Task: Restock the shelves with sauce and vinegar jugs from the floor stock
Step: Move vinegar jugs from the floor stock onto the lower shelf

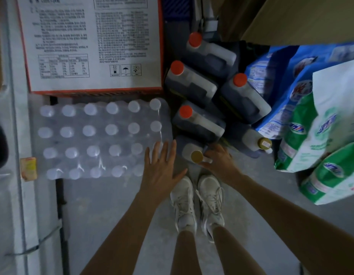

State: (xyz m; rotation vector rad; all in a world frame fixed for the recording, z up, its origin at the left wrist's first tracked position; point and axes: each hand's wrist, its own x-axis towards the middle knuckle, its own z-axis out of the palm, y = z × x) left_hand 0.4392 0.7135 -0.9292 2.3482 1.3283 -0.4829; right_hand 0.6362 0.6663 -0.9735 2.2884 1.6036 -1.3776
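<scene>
1. Four red-capped jugs and two gold-capped jugs stand on the floor.
2. Your left hand: fingers spread, empty. Your right hand grips the nearest gold-capped jug.
3. Contents too dark to identify.

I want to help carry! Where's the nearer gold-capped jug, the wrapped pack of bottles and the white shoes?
Nearer gold-capped jug (197, 156): head view, on its cap.
Wrapped pack of bottles (100, 135): head view, middle of the wrap.
White shoes (183, 203): head view, left shoe's laces.
</scene>
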